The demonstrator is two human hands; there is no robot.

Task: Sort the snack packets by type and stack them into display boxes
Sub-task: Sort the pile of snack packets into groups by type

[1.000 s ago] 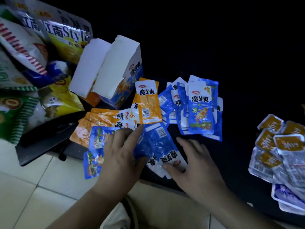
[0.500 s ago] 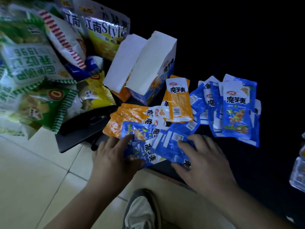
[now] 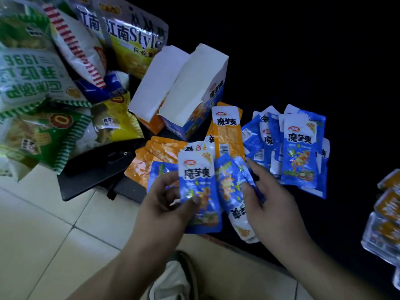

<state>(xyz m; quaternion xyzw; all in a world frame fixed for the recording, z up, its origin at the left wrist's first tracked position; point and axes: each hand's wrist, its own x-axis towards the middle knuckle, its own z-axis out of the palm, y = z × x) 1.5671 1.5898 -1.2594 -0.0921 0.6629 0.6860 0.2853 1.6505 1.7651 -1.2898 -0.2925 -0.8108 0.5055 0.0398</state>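
left hand (image 3: 166, 204) pinches a blue packet (image 3: 200, 191) upright, thumb on its front, centre of frame. right hand (image 3: 270, 204) grips a second blue packet (image 3: 230, 191), label upside down, just beside the first. blue pile (image 3: 300, 148) right of centre on the dark surface (image 3: 292, 61); orange packets (image 3: 227, 133) between it and the two open display boxes (image 3: 194, 87), upper centre. big snack bags (image 3: 43, 83) upper left, sealed cups (image 3: 387, 213) right edge.
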